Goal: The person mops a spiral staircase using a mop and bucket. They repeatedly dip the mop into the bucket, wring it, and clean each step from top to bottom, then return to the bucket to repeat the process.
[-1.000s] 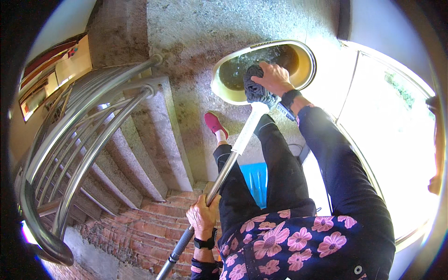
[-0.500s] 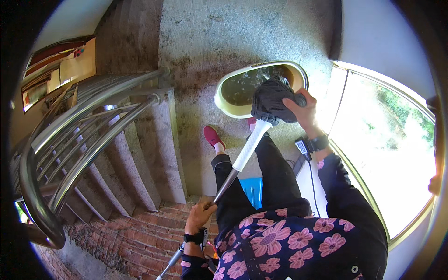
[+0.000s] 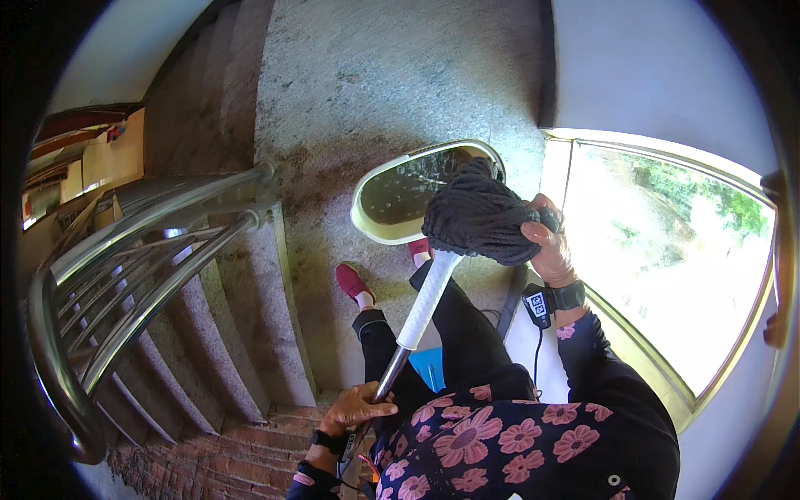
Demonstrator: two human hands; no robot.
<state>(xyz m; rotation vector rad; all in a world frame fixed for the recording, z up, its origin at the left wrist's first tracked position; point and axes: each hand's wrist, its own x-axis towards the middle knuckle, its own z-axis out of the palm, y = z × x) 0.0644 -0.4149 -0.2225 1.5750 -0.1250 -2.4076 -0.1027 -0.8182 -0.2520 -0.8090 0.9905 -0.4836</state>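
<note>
A mop with dark grey, rope-like strands (image 3: pixel 475 212) slants across in front of me, its head over the near right rim of a pale yellow basin (image 3: pixel 360 218) of murky water. My right hand (image 3: pixel 550 246) is closed around the right end of the bunched strands, with the thumb in front. Below the strands, a white textured sleeve (image 3: pixel 429 302) runs down to the metal pole (image 3: pixel 392 372). There my left hand (image 3: pixel 358 408) is wrapped round the pole, thumb lying out to the right. The far side of the mop head is hidden.
A steel railing (image 3: pixel 158 250) and stairs (image 3: pixel 208 333) drop away on the left. To the right is a bright window (image 3: pixel 667 258). My red shoes (image 3: pixel 354 283) stand near the basin. A blue plastic thing (image 3: pixel 427 369) shows between my legs.
The mop head and my right hand have come lower in view, and the strands look looser and fuller. My left thumb has straightened out. The whole view has shifted, moving the basin left and down.
</note>
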